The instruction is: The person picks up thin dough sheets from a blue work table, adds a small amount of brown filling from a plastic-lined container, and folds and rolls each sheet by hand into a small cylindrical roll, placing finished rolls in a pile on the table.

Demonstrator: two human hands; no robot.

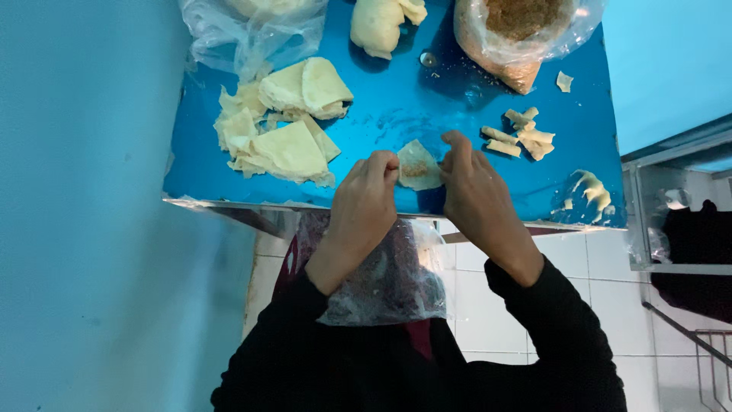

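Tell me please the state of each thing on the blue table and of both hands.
Dough sheet: held at both edges, brown filling on it, partly folded.
Left hand: pinching the sheet's left edge.
Right hand: pinching the sheet's right edge.
Stack of dough sheets: loose, unfilled.
Rolled pieces: finished, lying together.
Bag of brown filling: open.
Dough lump: unshaped.
Blue table: crumbs scattered on it.
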